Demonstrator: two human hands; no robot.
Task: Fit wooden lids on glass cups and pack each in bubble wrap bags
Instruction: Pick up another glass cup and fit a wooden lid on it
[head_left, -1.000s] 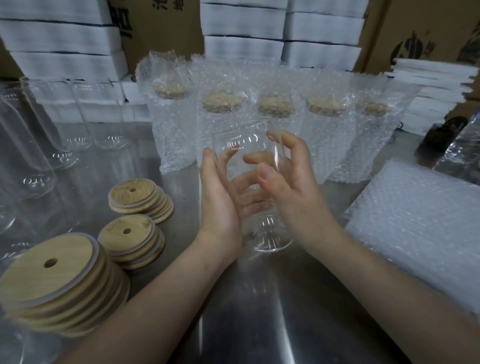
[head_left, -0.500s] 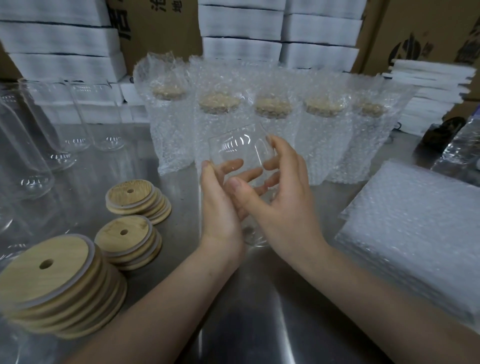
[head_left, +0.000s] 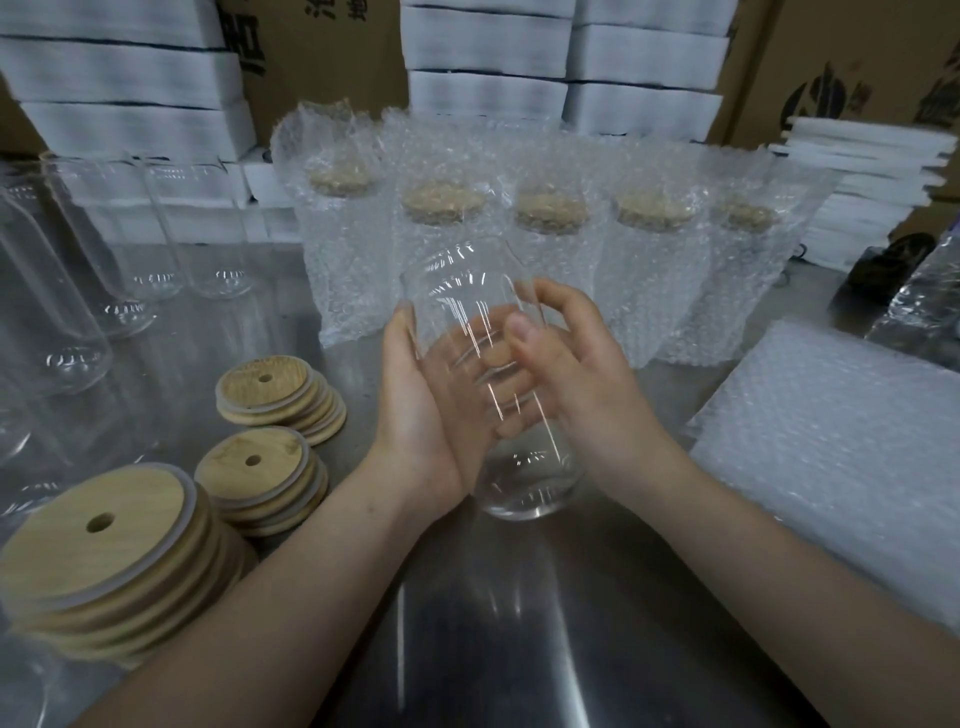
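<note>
Glass cup: the glass cup (head_left: 524, 483) is between my two hands, lifted just off the steel table (head_left: 493, 639), base toward me, open mouth tipped away. It has no lid on.
Left hand: my left hand (head_left: 415, 415) cradles the cup's left side, with the fingers wrapped round behind the glass.
Right hand: my right hand (head_left: 587, 389) grasps the right side, thumb on the near wall and fingers curled round the far one.
Handling: I'd call it thin, rigid, smooth and breakable, with little weight. It could slip from a loose grip.
Where to hold: round the straight middle of the wall, not by the rim, which must stay free for the lid.
Lids: three stacks of wooden lids (head_left: 260, 462) stand to my left, each top lid showing a straw hole.
Packed bags: five bubble wrap bags (head_left: 441, 270) stand in a row behind, each holding a lidded cup.
Empty bags: a flat pile of bags (head_left: 841, 441) lies to my right.
Bare cups: more unlidded cups (head_left: 72, 301) stand at far left.
</note>
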